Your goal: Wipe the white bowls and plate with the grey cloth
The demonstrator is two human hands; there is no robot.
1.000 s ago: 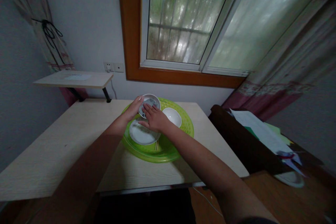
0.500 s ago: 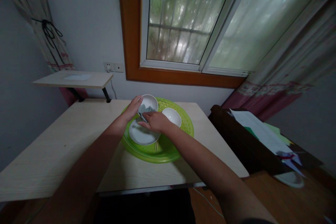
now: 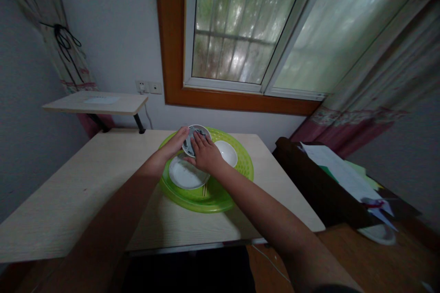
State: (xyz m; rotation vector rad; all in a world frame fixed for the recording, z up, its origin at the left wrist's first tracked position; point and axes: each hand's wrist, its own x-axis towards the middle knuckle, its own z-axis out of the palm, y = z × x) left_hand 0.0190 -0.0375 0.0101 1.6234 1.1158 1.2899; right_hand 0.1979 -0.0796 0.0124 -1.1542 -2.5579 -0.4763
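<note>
A white bowl (image 3: 206, 133) is tilted over the back of a green tray (image 3: 206, 207), with my left hand (image 3: 176, 141) closed on its left rim. Inside the bowl lies a grey cloth (image 3: 188, 143), partly covered by my right hand (image 3: 206, 152). The fingers of that hand are stretched out and slightly apart, lying flat on the cloth. Below the bowl, a white plate (image 3: 187, 175) rests on the tray. Another white bowl (image 3: 227, 152) sits on the right, partly behind my right hand. Chopsticks (image 3: 205, 190) show their ends beside the plate.
The tray stands on a pale wooden table (image 3: 85, 192). At the back left is a raised shelf (image 3: 99, 103) on black legs. A window (image 3: 247, 32) rises behind the table. To the right, papers (image 3: 338, 169) lie on a dark piece of furniture.
My right hand has moved up from the bowl's lower rim into the bowl, its fingers now spread over the cloth. The cloth looks flatter, and the bowl has shifted slightly right.
</note>
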